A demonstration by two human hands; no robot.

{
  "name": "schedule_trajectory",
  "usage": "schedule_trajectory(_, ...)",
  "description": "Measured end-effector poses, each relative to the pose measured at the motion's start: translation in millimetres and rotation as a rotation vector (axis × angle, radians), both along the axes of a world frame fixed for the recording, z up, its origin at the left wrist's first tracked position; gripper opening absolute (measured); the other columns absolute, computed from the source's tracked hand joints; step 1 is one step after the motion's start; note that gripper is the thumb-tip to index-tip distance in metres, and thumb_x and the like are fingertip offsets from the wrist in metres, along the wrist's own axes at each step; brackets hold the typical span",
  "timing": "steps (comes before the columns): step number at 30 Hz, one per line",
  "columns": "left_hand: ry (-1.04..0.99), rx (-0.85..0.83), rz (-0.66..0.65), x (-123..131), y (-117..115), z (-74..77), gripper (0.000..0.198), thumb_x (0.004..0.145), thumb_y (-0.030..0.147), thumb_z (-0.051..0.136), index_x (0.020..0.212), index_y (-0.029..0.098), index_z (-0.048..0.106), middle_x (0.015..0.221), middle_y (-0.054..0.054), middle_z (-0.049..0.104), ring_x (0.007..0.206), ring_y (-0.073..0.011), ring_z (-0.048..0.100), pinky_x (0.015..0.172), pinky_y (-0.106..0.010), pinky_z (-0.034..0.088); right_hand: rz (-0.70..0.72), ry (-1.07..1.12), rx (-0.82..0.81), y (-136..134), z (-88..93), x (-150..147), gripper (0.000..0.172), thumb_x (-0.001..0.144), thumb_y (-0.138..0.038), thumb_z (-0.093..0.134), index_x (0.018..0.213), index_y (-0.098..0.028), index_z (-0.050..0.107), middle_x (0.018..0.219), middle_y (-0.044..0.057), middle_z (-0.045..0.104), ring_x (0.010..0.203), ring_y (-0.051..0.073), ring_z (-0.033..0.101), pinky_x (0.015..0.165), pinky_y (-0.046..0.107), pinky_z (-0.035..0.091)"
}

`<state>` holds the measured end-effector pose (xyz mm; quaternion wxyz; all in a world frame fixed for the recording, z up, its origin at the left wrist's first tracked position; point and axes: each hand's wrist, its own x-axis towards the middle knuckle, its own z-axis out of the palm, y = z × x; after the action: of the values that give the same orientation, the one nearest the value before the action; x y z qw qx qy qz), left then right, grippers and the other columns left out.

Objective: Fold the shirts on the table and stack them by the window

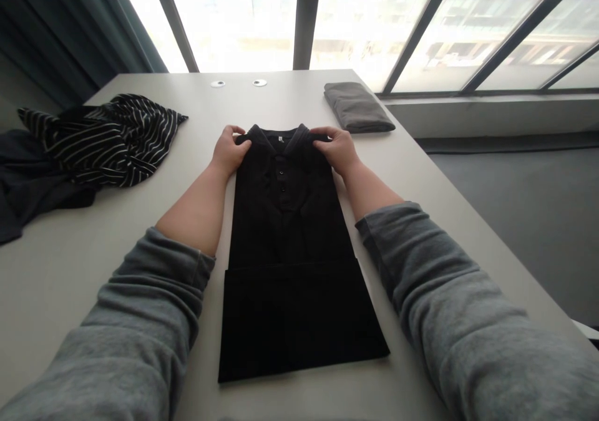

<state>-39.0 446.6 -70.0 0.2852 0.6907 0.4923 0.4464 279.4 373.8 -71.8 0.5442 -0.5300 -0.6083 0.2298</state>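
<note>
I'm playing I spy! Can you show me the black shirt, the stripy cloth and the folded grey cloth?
Black shirt [294, 240], head view: on its front, below the buttons.
Stripy cloth [122, 139], head view: on its crumpled middle.
Folded grey cloth [358, 106], head view: on its flat top.

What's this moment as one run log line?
left hand: pinches black shirt at shoulder | right hand: pinches other shoulder | shirt: bottom folded up

I saw daylight glare white through the far windowpanes [234, 31]; the left curtain [70, 28] sat dim, the black polo shirt [290, 246] showing little detail.
</note>
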Motion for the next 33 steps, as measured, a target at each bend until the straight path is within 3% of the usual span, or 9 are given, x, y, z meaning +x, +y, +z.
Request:
schedule_trajectory(2,-0.152,-0.030,-0.062,-3,-1,0.5,0.050,0.080,0.024,0.072,0.127,0.022,0.055,0.094,-0.002,0.070,0.080,-0.0203,0.070,0.082,-0.039,0.061,0.008,0.023,0.014,-3,2.5,0,0.040,0.076,-0.028,0.072,0.114,-0.018,0.078,0.098,0.004,0.077,0.090,0.024,0.069,0.090,0.043,0.060)
schedule_trajectory(6,-0.300,-0.032,-0.184,-9,-6,9.6,0.071,0.074,0.022,0.077,0.141,0.019,0.052,0.101,-0.003,0.072,0.091,-0.0210,0.073,0.093,-0.042,0.061,0.039,0.044,0.061,-11,10.5,2,0.040,0.076,-0.028,0.075,0.115,-0.022,0.075,0.104,0.003,0.073,0.093,0.021,0.067,0.088,0.038,0.060)
schedule_trajectory(13,-0.313,0.020,-0.338,-18,-49,44.4,0.059,0.070,0.024,0.086,0.126,0.014,0.070,0.114,-0.009,0.076,0.109,-0.0266,0.073,0.104,-0.045,0.058,0.105,0.015,0.103,-46,32.1,4,0.057,0.078,-0.027,0.078,0.134,-0.027,0.069,0.113,0.003,0.068,0.092,0.019,0.066,0.083,0.034,0.061)
schedule_trajectory(20,0.066,0.061,-0.347,-39,-108,62.5,0.038,0.077,0.035,0.083,0.111,0.018,0.079,0.100,-0.005,0.079,0.096,-0.0241,0.073,0.098,-0.040,0.058,0.120,-0.268,0.129,-106,49.8,2,0.068,0.079,-0.020,0.074,0.146,-0.030,0.065,0.126,0.005,0.067,0.094,0.020,0.065,0.086,0.037,0.060)
schedule_trajectory(23,0.264,0.148,-0.377,-44,-135,67.2,0.026,0.082,0.030,0.072,0.105,0.021,0.081,0.100,-0.004,0.078,0.095,-0.0221,0.071,0.094,-0.037,0.058,0.169,-0.403,0.134,-125,50.6,5,0.052,0.079,-0.012,0.068,0.128,-0.027,0.076,0.114,0.005,0.072,0.093,0.021,0.068,0.089,0.037,0.058)
schedule_trajectory(27,0.421,0.205,-0.476,-46,-162,67.2,0.033,0.077,0.016,0.058,0.101,0.023,0.080,0.104,-0.004,0.076,0.094,-0.0204,0.071,0.090,-0.034,0.059,0.305,-0.592,0.139,-140,42.5,11,0.036,0.074,-0.003,0.060,0.095,-0.023,0.081,0.100,0.005,0.073,0.093,0.023,0.069,0.090,0.036,0.055)
schedule_trajectory(33,0.605,0.201,-0.515,-52,-172,57.2,0.035,0.080,0.015,0.053,0.103,0.025,0.078,0.108,-0.003,0.074,0.098,-0.0204,0.071,0.094,-0.035,0.058,0.305,-0.817,0.155,-147,32.3,14,0.035,0.076,-0.002,0.063,0.098,-0.023,0.081,0.100,0.008,0.072,0.096,0.027,0.064,0.094,0.042,0.053)
